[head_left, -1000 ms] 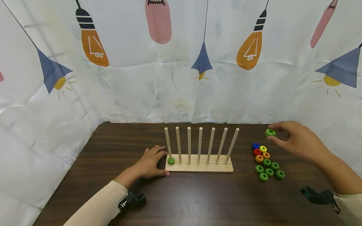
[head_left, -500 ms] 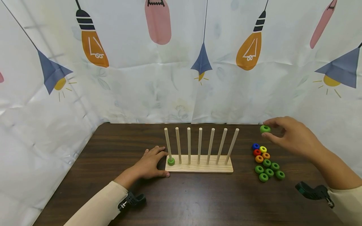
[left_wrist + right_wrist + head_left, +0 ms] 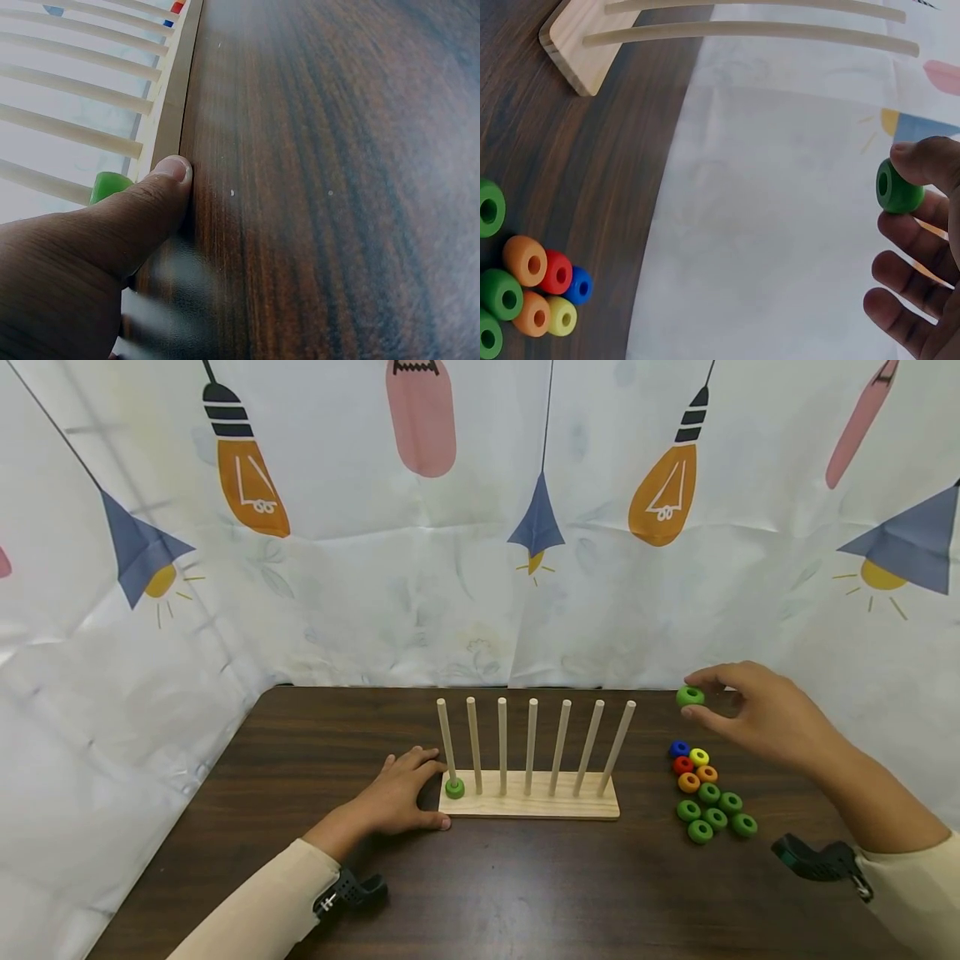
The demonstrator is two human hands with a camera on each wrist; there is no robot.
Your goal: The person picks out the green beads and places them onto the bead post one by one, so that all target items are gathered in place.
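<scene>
One green bead [image 3: 454,788] is on the rack's [image 3: 528,807] end peg [image 3: 446,739] beside the spread left hand [image 3: 401,793], the right hand [image 3: 768,718] pinches another bead [image 3: 690,696] in midair, and eleven loose beads [image 3: 701,834] are left on the table [image 3: 540,885].

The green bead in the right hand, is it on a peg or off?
Off: the right hand pinches the green bead in the air, with a gap between it and the nearest peg.
</scene>
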